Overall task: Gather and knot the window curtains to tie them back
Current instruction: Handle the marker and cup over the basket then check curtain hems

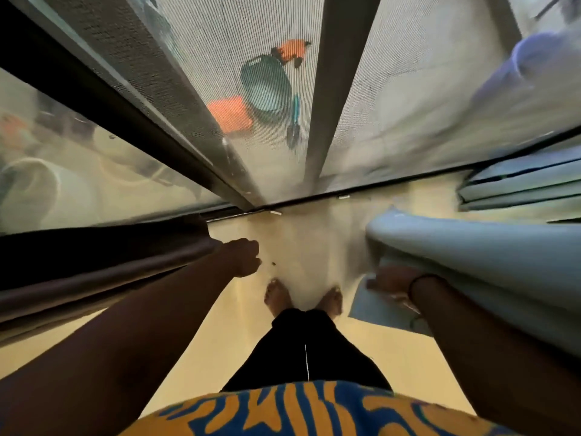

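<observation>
I look straight down at my feet in front of a sliding glass door with a mesh screen (201, 70). A dark brown curtain (94, 265) hangs on the left; my left hand (242, 258) is at its edge with curled fingers, gripping the fabric. A light blue curtain (471, 256) hangs on the right in thick folds. My right hand (393, 283) grips the lower edge of this blue curtain, pulling it inward. Another part of the blue curtain (522, 184) lies further right by the door track.
The pale yellow floor (314, 240) lies between the two curtains, with my bare feet (301, 298) on it. Behind the screen, outside, stand a green bucket (267, 86), an orange item (231, 113) and a small shovel (294, 127). The door track (393, 187) runs ahead.
</observation>
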The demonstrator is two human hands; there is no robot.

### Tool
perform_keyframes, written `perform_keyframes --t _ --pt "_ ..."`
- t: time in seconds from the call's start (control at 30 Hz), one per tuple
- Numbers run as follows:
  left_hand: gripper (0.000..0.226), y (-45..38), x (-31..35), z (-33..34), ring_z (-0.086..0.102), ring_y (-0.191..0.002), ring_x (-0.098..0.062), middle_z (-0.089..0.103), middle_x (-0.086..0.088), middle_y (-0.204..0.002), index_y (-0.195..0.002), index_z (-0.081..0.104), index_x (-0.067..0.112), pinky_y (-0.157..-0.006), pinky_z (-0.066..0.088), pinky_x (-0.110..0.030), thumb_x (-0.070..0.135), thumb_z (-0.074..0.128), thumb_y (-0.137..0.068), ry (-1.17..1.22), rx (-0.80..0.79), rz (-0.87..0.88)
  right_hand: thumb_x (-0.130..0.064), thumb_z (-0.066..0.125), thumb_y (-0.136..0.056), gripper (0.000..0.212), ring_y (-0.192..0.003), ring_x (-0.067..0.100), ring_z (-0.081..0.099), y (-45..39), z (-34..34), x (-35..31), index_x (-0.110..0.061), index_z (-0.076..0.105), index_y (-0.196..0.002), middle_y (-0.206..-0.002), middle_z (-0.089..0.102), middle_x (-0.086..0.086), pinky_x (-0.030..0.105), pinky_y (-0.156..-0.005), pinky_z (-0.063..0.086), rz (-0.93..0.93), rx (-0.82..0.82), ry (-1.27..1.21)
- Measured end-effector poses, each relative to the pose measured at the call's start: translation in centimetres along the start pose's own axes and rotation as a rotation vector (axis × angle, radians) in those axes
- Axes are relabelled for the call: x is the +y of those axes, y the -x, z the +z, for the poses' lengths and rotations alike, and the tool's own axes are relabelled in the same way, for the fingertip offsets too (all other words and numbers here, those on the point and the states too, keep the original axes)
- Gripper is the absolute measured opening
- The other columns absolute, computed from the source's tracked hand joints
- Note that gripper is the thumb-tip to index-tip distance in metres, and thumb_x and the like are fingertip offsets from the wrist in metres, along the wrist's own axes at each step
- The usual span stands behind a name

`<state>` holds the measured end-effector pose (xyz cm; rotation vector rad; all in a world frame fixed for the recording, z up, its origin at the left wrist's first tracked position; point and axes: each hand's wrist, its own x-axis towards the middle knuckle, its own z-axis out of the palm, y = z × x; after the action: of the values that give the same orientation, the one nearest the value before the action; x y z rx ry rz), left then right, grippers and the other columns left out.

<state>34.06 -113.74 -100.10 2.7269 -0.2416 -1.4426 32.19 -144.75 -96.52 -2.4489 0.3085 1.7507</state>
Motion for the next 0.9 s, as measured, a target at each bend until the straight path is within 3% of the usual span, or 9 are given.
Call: perform_keyframes --t 0.1,0.17,0.33,0.6,0.7,0.77,0.83,0.9 --pt "0.039 -2.6 -0.4 1.7 0.049 -0.119 -0.028 0.050 -0.009 -0.130 -0.126 0.048 0.014 -0.097 0.037 -0.033 0.039 0.044 -0.096 0.008 -0.003 -0.011 -0.030 0.046 -0.096 0.037 -0.117 0.032 0.053 -4.5 -0.5 -2.2 -0.005 0.056 -0.122 -0.126 0.058 0.018 0.033 -0.093 0.041 -0.128 0.216 -0.185" --pt "0.039 -5.0 -1.0 3.1 0.050 -0.117 -0.029 0.052 -0.010 -0.127 -0.123 0.050 0.013 -0.095 0.039 -0.033 0.039 0.046 -0.095 0.038 -0.004 -0.015 -0.035 0.048 -0.093 0.038 -0.116 0.034 0.053 -8.0 -1.7 -3.9 -0.008 0.058 -0.118 -0.124 0.059 0.018 0.035 -0.095 0.040 -0.180 0.343 -0.124" --pt "0.037 -12.9 -2.2 7.5 0.051 -0.117 -0.029 0.056 -0.012 -0.124 -0.120 0.053 0.009 -0.091 0.039 -0.031 0.035 0.052 -0.094 0.116 0.004 -0.049 -0.039 0.045 -0.086 0.044 -0.122 0.034 0.042 -18.3 -1.6 -4.6 -0.017 0.052 -0.124 -0.130 0.050 0.015 0.042 -0.098 0.033 -0.090 0.444 0.135" --pt "0.032 -26.7 -1.4 13.6 0.054 -0.114 -0.031 0.061 -0.017 -0.119 -0.117 0.055 0.005 -0.092 0.040 -0.028 0.023 0.059 -0.091 0.366 0.061 -0.146 -0.045 0.044 -0.089 0.058 -0.134 0.038 0.031 -31.2 1.1 -1.1 -0.018 0.038 -0.139 -0.146 0.036 0.015 0.053 -0.108 0.020 0.240 0.316 0.428" --pt "0.040 -30.2 -0.6 14.5 0.051 -0.121 -0.029 0.056 -0.014 -0.128 -0.123 0.051 0.006 -0.101 0.037 -0.030 0.027 0.060 -0.090 0.509 0.063 -0.186 -0.049 0.046 -0.078 0.059 -0.125 0.036 0.044 -34.4 1.5 -0.4 -0.025 0.047 -0.131 -0.139 0.046 0.010 0.053 -0.098 0.031 0.250 0.181 0.372" --pt "0.046 -33.0 -0.3 15.5 0.050 -0.122 -0.028 0.054 -0.013 -0.131 -0.129 0.048 0.009 -0.104 0.038 -0.032 0.029 0.061 -0.090 0.580 0.079 -0.216 -0.047 0.040 -0.080 0.059 -0.127 0.040 0.041 -37.1 2.3 -0.4 -0.024 0.042 -0.134 -0.142 0.042 0.010 0.065 -0.094 0.030 0.241 0.105 0.398" --pt "0.049 -35.1 -0.5 16.2 0.050 -0.122 -0.029 0.054 -0.015 -0.131 -0.132 0.046 0.012 -0.105 0.038 -0.034 0.031 0.061 -0.089 0.599 0.097 -0.234 -0.042 0.043 -0.085 0.058 -0.128 0.043 0.039 -38.8 2.7 -0.5 -0.018 0.035 -0.137 -0.142 0.040 0.015 0.069 -0.094 0.030 0.257 0.147 0.353" --pt "0.049 -36.7 -1.3 16.7 0.051 -0.121 -0.029 0.054 -0.016 -0.130 -0.133 0.045 0.014 -0.104 0.039 -0.035 0.030 0.060 -0.089 0.551 0.115 -0.234 -0.036 0.045 -0.086 0.055 -0.121 0.045 0.045 -40.6 2.4 -0.4 -0.012 0.036 -0.135 -0.134 0.045 0.021 0.064 -0.095 0.037 0.205 0.268 0.276"
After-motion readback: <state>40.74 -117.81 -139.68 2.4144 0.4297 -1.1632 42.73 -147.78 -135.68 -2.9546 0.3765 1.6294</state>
